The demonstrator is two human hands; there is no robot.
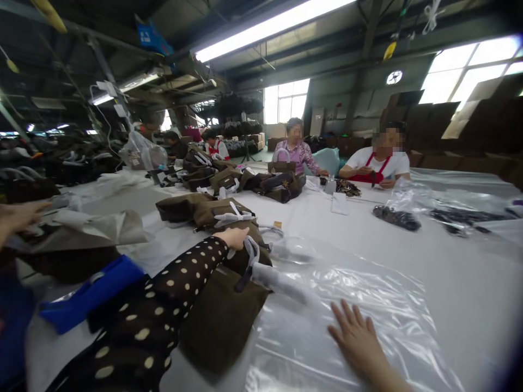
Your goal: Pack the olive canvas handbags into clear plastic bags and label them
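My left hand (232, 238), at the end of a black sleeve with pale dots, reaches to the middle of the table. Its fingers are closed on a dark olive handbag (241, 261) beside a handle (252, 247) wrapped in white; the exact grip is partly hidden. Below that arm lies the olive body of a bag (223, 321). My right hand (357, 337) rests open, fingers spread, over a large clear plastic bag (302, 348) spread on the white table.
More olive handbags (281, 185) are heaped across the table. A blue item (93, 294) lies to the left, near another person's hand (20, 220). Two people (296, 152) sit across the table, with small dark parts (347, 188) before them. Clear plastic (429, 201) lies at right.
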